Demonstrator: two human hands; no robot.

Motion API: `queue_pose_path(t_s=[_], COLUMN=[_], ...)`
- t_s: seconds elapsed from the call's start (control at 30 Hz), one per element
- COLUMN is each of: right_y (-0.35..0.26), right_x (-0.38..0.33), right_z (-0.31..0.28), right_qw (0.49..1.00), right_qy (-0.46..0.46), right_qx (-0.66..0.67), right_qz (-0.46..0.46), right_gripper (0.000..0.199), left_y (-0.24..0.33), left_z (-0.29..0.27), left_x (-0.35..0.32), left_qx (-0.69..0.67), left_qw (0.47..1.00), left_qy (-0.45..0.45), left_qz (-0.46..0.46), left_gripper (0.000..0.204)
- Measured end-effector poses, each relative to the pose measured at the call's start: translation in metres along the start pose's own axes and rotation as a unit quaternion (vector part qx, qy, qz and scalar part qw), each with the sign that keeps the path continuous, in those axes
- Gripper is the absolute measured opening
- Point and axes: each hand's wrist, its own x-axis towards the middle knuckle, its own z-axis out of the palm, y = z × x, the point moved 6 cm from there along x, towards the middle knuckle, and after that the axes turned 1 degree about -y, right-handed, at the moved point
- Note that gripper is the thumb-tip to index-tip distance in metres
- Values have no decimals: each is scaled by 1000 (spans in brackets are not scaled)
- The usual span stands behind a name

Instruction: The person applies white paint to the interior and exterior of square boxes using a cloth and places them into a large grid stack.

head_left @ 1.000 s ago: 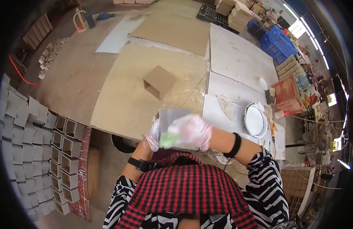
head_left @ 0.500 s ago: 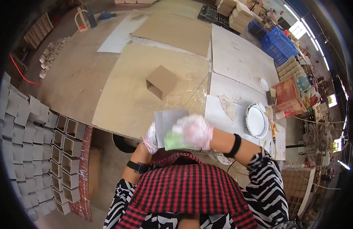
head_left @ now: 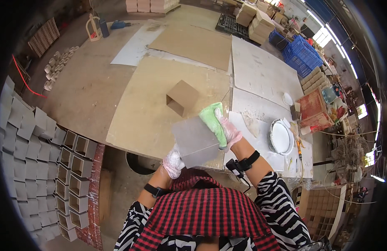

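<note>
1. Left hand (head_left: 173, 162) in a thin glove grips the grey square panel's (head_left: 195, 141) lower corner, at 7 o'clock.
2. Right hand (head_left: 229, 129) presses a green cloth (head_left: 213, 122) on its 2 o'clock edge: wiping, by my judgement.
3. Open cardboard box (head_left: 181, 97) sits at 12 o'clock on the table (head_left: 135, 121).

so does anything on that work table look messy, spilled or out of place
Only minor mess: white smears and splatter on the pale board beside the round white pan. The open cardboard box lies tipped on its side. The grey panel and green cloth look intact.
</note>
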Motion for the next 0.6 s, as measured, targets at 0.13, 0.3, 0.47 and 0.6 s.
queue_pose_path(t_s=[0.13,0.3,0.47,0.6], right_y=[8,-5,-19,0], right_x=[-10,-31,-58,-91], right_z=[-5,-11,2,54], right_qw=[994,942,954,619], right_qy=[15,33,-40,-169], right_qx=[-101,-308,-248,-714], right_qz=[-27,-128,-164,-280], right_gripper=[52,44,33,31], left_y=[-12,2,15,13], left_z=[-29,-9,22,47], left_x=[-6,-17,-32,-26], left_qx=[-19,-10,6,524], left_qw=[997,996,996,843], left_qy=[-45,48,81,-63], left_qz=[-54,-74,-31,110], left_gripper=[42,50,53,55])
